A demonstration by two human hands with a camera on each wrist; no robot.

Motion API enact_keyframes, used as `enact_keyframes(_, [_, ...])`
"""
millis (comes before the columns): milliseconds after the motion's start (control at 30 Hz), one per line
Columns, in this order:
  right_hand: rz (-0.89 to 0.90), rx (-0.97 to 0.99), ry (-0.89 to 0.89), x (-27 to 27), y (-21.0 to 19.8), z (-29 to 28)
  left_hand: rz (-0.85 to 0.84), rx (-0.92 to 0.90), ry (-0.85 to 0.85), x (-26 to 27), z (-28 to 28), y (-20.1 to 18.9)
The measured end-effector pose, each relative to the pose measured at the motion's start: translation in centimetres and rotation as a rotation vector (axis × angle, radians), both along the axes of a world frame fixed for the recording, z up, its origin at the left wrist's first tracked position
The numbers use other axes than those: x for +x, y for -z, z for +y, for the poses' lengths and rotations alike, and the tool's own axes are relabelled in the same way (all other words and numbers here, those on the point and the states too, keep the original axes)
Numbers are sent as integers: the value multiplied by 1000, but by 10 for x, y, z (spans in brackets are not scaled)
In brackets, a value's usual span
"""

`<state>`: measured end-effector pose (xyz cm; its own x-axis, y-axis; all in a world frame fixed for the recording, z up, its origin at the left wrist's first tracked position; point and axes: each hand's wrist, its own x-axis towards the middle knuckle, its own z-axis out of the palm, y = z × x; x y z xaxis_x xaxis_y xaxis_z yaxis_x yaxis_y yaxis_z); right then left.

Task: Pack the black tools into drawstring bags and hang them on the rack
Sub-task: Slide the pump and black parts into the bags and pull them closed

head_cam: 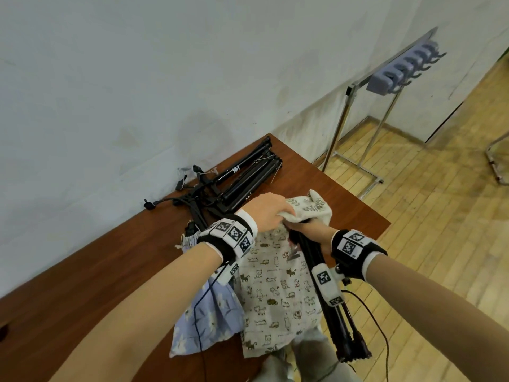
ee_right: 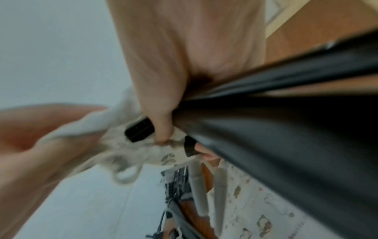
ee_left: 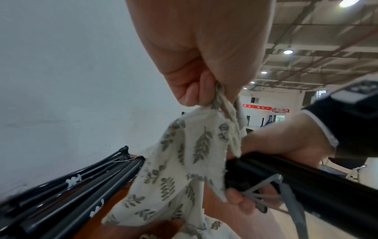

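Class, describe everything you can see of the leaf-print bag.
The cream cloth drawstring bag with grey leaf print is soft, crumpled and raised above the brown wooden table. The left hand pinches its top edge and cord; its mouth sits against the end of the folded black stand gripped by the right hand.

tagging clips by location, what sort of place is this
Probably a large hall or gym, used here as a work area: wood plank floor, high open ceiling with round lights, red banner on the far wall.

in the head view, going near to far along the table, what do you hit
blue flowered bag → left hand pinching the leaf-print bag → pile of black folded stands → wall
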<state>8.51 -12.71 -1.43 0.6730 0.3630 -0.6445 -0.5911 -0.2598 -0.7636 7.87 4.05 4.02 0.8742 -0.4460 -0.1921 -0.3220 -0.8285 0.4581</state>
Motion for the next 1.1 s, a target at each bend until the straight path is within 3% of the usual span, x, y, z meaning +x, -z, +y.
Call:
enact_keyframes(167, [37,-35,-92,3,-19,28,-153,48,-207,3,-17,-6])
enact_keyframes(333, [129,119,53,14,-29,25,-22,-279,-85,-1,-18,-15])
enact_keyframes(400, [158,189,104,16,-35,21,2,-271,-119,0,3,-18])
enact_keyframes(567, [217,239,45,14,-49,21,-143,-266,-444,-3,55,-5])
enact_keyframes(700, [223,234,26,8,-51,32,-120,-481,-773,9,53,8])
enact_keyframes(833, [324,214,71,12,-49,40,-40,-628,-965,28,49,15])
enact_keyframes(900, [308,237,119,20,-47,41,-70,-577,-927,28,50,13])
enact_keyframes(1033, [309,205,244,39,-54,37,-100,-444,-528,8,36,-6])
enact_keyframes(1100, [361,201,261,44,-51,33,-105,-369,-412,2,24,-11])
